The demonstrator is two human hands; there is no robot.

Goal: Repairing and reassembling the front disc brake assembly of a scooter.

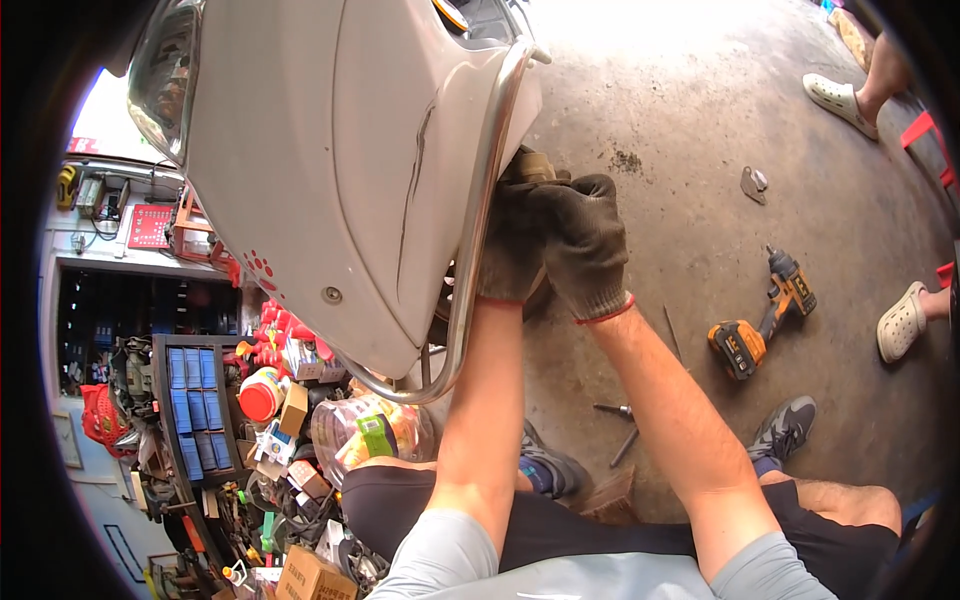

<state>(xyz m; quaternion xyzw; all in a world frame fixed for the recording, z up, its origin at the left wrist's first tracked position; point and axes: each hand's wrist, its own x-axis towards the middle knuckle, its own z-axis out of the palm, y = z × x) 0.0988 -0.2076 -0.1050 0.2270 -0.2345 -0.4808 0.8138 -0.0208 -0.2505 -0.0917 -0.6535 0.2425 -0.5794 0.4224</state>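
Beside the curved metal bar (484, 190), my gloved left hand (513, 252) and right hand (588, 243) bunched together, right by that tan part (535, 168)! Pinching it (fingers hidden), I couldn't tell.

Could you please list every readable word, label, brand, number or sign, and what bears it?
I won't copy wording.
Orange cordless driver: bears lettering.
Cardboard box: dark print, too blurred to read.
Red wall panel: marks too small to read.
Green label: too small to read.
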